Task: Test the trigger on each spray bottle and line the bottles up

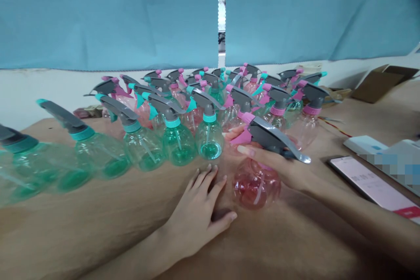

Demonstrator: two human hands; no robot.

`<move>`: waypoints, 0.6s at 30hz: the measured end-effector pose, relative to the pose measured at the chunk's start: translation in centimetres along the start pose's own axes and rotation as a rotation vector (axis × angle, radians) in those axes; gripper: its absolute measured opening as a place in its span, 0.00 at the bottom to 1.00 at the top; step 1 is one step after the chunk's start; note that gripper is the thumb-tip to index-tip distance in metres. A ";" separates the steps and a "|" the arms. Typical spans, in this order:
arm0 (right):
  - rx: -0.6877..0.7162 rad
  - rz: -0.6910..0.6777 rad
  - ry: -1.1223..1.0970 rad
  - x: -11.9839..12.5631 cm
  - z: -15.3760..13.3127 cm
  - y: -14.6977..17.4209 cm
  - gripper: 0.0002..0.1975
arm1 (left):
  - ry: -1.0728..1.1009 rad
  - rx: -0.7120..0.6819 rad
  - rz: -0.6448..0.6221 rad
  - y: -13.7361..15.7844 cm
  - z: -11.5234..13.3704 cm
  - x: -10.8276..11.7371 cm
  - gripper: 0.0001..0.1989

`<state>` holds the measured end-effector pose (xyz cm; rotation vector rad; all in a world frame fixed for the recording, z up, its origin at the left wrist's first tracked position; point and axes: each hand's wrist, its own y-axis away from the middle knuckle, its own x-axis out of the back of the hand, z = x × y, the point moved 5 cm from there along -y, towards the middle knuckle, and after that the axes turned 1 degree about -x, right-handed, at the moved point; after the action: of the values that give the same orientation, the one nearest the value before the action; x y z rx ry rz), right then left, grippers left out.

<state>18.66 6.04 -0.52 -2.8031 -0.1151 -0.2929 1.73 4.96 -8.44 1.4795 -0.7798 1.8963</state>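
My right hand [272,159] is wrapped round the neck of a pink spray bottle [256,188], just under its grey and pink trigger head. This bottle stands upright on the wooden table [131,236], nearest to me. My left hand [201,203] lies flat on the table with fingers spread, left of the pink bottle and apart from it. Beyond my left fingertips stands a green spray bottle [210,140] with a turquoise collar. Another green spray bottle [179,144] is beside it, in a front row that runs off to the left.
Behind the front row, several pink and green spray bottles crowd together, among them a pink one [305,124] at the right. A phone [370,183] and a white box-like object [367,146] lie at the right. An open cardboard box [374,83] sits farther back. Blue curtains [131,17] hang behind.
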 end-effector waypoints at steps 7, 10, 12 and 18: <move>0.012 -0.048 -0.070 -0.1 0.8 -0.2 0.22 | -0.016 -0.002 -0.002 0.1 0.0 0.0 0.33; 0.023 -0.048 -0.059 0.0 0.6 -0.1 0.22 | -0.014 0.001 -0.008 0.0 0.0 0.0 0.33; 0.026 -0.046 -0.046 0.1 0.5 -0.1 0.18 | -0.013 -0.003 -0.005 0.0 0.1 0.0 0.33; -0.001 -0.049 -0.027 0.1 0.9 0.1 0.16 | -0.010 -0.011 0.006 0.0 0.1 0.0 0.32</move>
<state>18.98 6.28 -1.37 -2.8092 -0.1898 -0.2664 1.74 4.91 -8.39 1.4819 -0.7990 1.8876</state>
